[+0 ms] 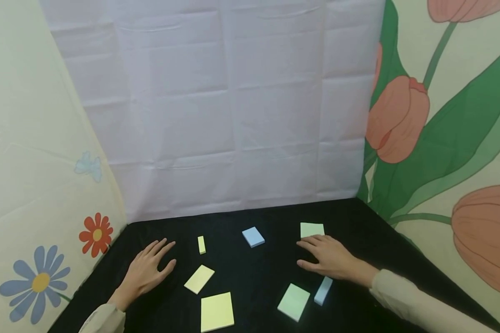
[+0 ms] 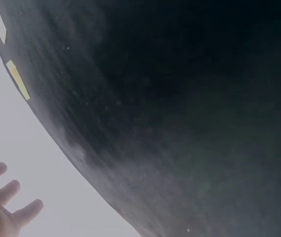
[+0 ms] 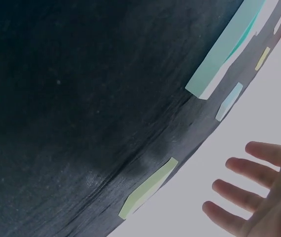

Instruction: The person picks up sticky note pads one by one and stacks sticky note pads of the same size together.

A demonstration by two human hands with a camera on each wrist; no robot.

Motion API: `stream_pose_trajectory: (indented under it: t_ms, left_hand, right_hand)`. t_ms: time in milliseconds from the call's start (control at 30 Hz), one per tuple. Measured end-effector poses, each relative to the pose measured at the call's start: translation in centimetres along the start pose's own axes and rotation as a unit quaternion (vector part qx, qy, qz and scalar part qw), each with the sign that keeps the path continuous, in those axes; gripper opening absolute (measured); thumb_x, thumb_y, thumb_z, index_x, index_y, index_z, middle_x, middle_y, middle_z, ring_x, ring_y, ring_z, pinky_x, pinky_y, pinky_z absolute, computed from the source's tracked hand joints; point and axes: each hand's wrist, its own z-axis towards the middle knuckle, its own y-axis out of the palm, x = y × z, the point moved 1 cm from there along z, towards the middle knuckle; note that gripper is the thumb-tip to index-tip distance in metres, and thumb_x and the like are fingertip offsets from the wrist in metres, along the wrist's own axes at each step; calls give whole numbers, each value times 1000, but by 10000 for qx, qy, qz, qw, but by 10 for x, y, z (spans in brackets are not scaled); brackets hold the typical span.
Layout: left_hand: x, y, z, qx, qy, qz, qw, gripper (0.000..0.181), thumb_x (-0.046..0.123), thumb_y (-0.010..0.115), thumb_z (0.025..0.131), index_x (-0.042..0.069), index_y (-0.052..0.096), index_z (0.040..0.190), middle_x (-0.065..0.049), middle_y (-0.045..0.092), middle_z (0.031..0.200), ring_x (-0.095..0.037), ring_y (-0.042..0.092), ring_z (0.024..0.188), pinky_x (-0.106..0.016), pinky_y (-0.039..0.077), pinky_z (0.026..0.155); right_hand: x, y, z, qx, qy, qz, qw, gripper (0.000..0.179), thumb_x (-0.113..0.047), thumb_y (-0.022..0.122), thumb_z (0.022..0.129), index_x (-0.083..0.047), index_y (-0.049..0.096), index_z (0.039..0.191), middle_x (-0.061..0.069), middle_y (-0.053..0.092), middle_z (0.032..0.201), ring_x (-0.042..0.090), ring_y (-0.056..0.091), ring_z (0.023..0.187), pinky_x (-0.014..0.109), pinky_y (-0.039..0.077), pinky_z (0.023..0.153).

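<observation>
My left hand point(image 1: 145, 268) is spread over the black cloth at the left, fingers straight, holding nothing. Nearest to it are a narrow yellow sticky-note pad point(image 1: 202, 245) and a small rectangular yellow pad point(image 1: 199, 279). At the right, my right hand point(image 1: 327, 256) reaches in with fingers extended and nothing in its grasp. It overlaps the lower edge of a pale green pad point(image 1: 312, 229) in the head view. Below this hand lie a narrow blue pad point(image 1: 323, 291) and a square green pad point(image 1: 293, 302). In the right wrist view the right fingers point(image 3: 236, 197) are straight and apart.
A blue pad point(image 1: 253, 237) lies at the back middle, and a large square yellow pad point(image 1: 217, 311) at the front. Black cloth point(image 1: 254, 273) covers the table. A white sheet point(image 1: 233, 115) hangs behind, with flower-printed cloths on both sides.
</observation>
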Motion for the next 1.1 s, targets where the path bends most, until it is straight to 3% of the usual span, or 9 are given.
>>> stream_pose_trajectory:
  t_ms: [333, 567, 933, 1100]
  left_hand:
    - [3, 3, 0, 37, 186, -27, 9998, 55, 44, 64, 93, 16, 58, 140, -16, 51, 144, -42, 45, 131, -64, 37, 100]
    - [3, 6, -1, -81, 263, -60, 9996, 55, 46, 63, 94, 17, 58, 140, -16, 50, 144, -41, 45, 131, -65, 38, 97]
    - [7, 11, -4, -289, 242, -105, 9992, 56, 50, 60, 94, 18, 58, 140, -14, 50, 144, -39, 46, 131, -64, 39, 97]
    - [9, 11, -2, -303, 255, -133, 9991, 54, 49, 61, 94, 19, 59, 139, -13, 51, 144, -38, 46, 131, -64, 39, 97]
  right_hand:
    - [-1, 4, -2, -327, -481, -3, 9983, 65, -62, 51, 95, -7, 65, 127, 9, 63, 125, 32, 58, 115, 53, 46, 94]
    - [-7, 3, -4, -638, -514, 306, 9962, 67, -64, 49, 95, -8, 63, 129, 7, 62, 125, 30, 59, 113, 52, 47, 93]
    - [-19, 5, -8, -646, -920, 324, 9931, 58, -58, 55, 95, -9, 66, 124, 0, 62, 113, 17, 59, 97, 43, 51, 80]
    - [-20, 6, -6, -686, -893, 287, 9932, 58, -60, 54, 95, -10, 67, 122, -4, 60, 108, 13, 57, 92, 39, 51, 76]
